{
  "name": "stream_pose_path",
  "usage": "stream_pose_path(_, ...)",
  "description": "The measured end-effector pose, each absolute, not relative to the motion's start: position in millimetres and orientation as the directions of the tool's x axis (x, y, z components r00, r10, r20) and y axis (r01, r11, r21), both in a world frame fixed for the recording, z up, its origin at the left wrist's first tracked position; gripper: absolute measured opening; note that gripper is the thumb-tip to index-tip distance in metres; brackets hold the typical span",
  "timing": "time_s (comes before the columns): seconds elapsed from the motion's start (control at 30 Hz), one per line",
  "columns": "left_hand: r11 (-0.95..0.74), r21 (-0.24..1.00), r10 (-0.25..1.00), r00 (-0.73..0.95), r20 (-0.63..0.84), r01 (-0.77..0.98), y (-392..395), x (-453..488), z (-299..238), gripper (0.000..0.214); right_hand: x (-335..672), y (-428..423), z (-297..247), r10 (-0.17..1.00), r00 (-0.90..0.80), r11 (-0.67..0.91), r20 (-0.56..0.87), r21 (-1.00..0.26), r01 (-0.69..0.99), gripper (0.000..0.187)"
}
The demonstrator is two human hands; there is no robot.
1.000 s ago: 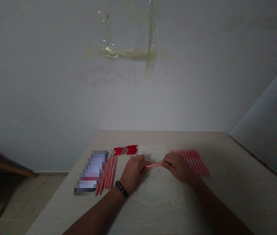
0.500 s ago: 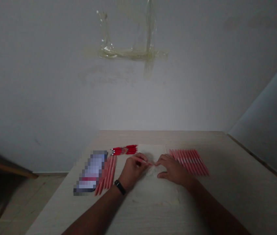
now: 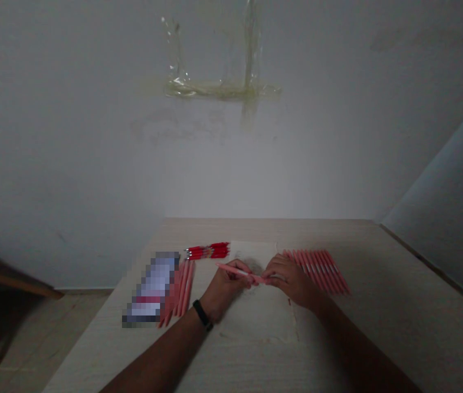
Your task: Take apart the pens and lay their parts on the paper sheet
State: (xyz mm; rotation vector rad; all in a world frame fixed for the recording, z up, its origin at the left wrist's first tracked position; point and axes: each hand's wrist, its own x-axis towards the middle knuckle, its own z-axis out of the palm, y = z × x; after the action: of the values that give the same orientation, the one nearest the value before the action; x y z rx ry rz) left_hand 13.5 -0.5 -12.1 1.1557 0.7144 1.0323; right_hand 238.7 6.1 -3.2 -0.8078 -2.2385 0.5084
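A pink pen (image 3: pixel 234 270) lies slanted between my two hands, above a pale sheet (image 3: pixel 262 322) on the table. The fingers of my left hand (image 3: pixel 223 288) are closed around its middle, with one end sticking out to the upper left. At the other end, my right hand (image 3: pixel 292 279) has thumb and fingertips pinched on the pen; its very tip is hidden there. A row of pink pens (image 3: pixel 317 270) lies beside my right hand. To the left of my left hand are several more pink pens (image 3: pixel 184 289).
Several red pens (image 3: pixel 209 251) lie stacked at the back left. A blurred-out phone-like object (image 3: pixel 151 289) rests by the table's left side. The table (image 3: pixel 337 349) meets a wall (image 3: pixel 92 136) with peeling tape (image 3: pixel 210 90). A small reddish bit (image 3: pixel 289 301) lies near my right wrist.
My right thumb and fingers have closed on the pen's right end. The pen has shifted slightly right and down, and more of its left end shows.
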Motion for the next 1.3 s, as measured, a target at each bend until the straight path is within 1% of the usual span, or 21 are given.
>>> stream_pose_path(0.13,0.074,0.949,0.912,0.405,0.06,-0.307,-0.5,12.8,-8.4,0.026,240.2,5.0,0.1,0.68,-0.557,0.721,0.477,-0.574,0.389,0.028)
stream_pose_path(0.33,0.047,0.955,0.92,0.386,0.073,-0.292,-0.1,12.8,-5.3,0.027,243.8,4.2,6.6,0.698,-0.593,0.697,0.401,-0.571,0.434,0.028)
stream_pose_path(0.5,0.084,0.947,0.909,0.413,0.055,-0.311,-2.6,16.1,-7.9,0.029,240.4,4.7,2.7,0.714,-0.571,0.681,0.406,-0.594,0.429,0.028)
stream_pose_path(0.7,0.043,0.948,0.915,0.393,0.089,-0.315,0.2,14.6,-8.6,0.028,243.9,2.5,8.0,0.709,-0.591,0.682,0.385,-0.587,0.436,0.026)
stream_pose_path(0.8,0.036,0.954,0.923,0.376,0.083,-0.298,-1.3,15.5,-6.4,0.028,240.8,-1.2,8.1,0.728,-0.566,0.664,0.386,-0.6,0.446,0.023)
stream_pose_path(0.97,0.071,0.95,0.933,0.357,0.045,-0.304,-2.5,16.2,-5.1,0.031,233.8,-2.5,4.3,0.784,-0.467,0.614,0.409,-0.621,0.488,0.016)
stream_pose_path(1.1,0.102,0.914,0.979,0.204,-0.022,-0.392,6.1,8.6,-5.7,0.028,246.9,3.1,7.5,0.853,-0.304,0.521,0.424,-0.663,0.538,0.014)
stream_pose_path(1.13,0.109,0.918,0.981,0.193,-0.036,-0.38,8.1,6.7,-6.1,0.027,250.7,4.5,8.2,0.869,-0.259,0.492,0.422,-0.684,0.539,0.015)
stream_pose_path(1.2,0.097,0.939,0.979,0.204,-0.029,-0.33,10.0,5.0,-7.2,0.027,254.8,6.1,8.1,0.888,-0.186,0.456,0.42,-0.751,0.479,0.017)
stream_pose_path(1.3,0.021,0.983,0.959,0.281,0.033,-0.184,6.8,7.3,-8.8,0.028,248.6,4.5,4.4,0.893,-0.127,0.45,0.431,-0.853,0.265,0.023)
